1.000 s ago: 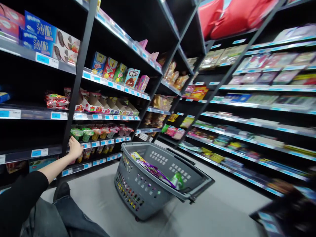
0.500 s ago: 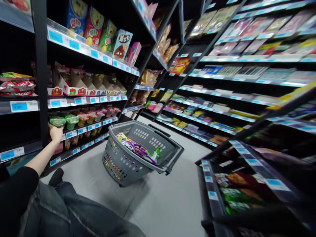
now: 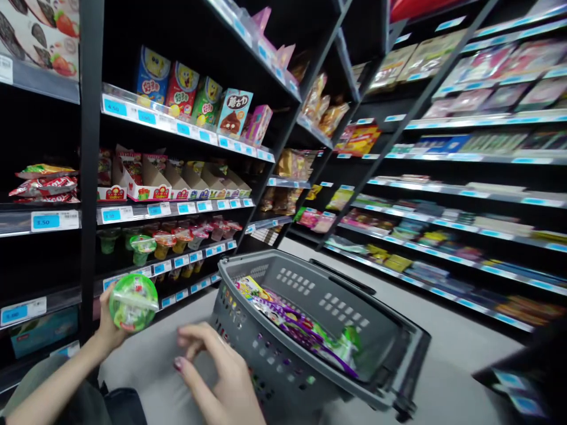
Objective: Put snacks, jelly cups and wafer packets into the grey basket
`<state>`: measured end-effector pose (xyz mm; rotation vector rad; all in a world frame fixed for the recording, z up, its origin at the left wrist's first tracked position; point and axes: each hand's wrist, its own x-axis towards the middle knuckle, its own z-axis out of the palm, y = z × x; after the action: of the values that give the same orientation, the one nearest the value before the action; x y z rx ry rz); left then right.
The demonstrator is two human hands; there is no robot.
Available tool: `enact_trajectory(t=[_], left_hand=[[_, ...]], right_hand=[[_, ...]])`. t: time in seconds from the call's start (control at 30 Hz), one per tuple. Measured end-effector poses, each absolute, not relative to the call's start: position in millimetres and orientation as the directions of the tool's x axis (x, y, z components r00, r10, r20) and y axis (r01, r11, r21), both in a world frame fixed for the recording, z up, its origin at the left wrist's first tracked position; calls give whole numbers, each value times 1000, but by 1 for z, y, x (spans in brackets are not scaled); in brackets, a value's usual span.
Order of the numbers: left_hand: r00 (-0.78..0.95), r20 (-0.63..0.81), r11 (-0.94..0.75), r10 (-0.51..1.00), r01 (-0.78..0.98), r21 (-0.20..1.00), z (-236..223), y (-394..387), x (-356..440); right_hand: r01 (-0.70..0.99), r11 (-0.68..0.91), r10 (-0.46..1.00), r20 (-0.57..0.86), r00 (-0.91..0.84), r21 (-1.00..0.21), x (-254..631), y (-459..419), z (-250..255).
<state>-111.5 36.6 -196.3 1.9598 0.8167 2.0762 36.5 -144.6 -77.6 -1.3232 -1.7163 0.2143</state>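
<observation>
At lower left, the left hand [image 3: 110, 327] grips a green-lidded cup [image 3: 132, 300], forearm [image 3: 57, 383] slanting up from the corner; bottom centre, the right hand [image 3: 225, 375], empty, curves leftward, half open.

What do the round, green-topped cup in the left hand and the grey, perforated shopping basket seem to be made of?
Round, green-topped cup in the left hand: probably plastic, with a glossy film seal, given the sheen on top; its side is mostly hidden.
Grey, perforated basket: likely moulded plastic, fairly matt, going by its even colour and neat rows of openings.
</observation>
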Motion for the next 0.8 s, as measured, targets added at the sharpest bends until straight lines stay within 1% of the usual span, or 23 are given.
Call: enact_trajectory(t=[0.07,0.13,0.23,0.4,0.57,0.67,0.8], left_hand=[[-120,878,-851,464,213,480,-204,19,-103],[-81,869,-859,488,133,495,-210,6,-95],[-32,841,-839,541,49,541,-217,-5,-88],[-43,793,-786,608,110,608,-238,-4,-89],[-7,752,-747,659,109,656,-259,1,-93],[38,676,-677,736,56,734,-262,1,-93],[194,495,-506,847,11,862,-255,0,-91]], right_hand=[[642,345,887,462,16,-684,33,-119,-85],[606,326,914,407,-5,-725,30,-103,-98],[583,329,920,391,-21,-743,31,-92,-119],[535,328,939,330,-97,-778,42,-78,-143],[520,319,946,302,-119,-792,46,-66,-158],[520,322,946,296,-136,-791,48,-63,-163],[523,308,951,266,-155,-795,54,-64,-164]])
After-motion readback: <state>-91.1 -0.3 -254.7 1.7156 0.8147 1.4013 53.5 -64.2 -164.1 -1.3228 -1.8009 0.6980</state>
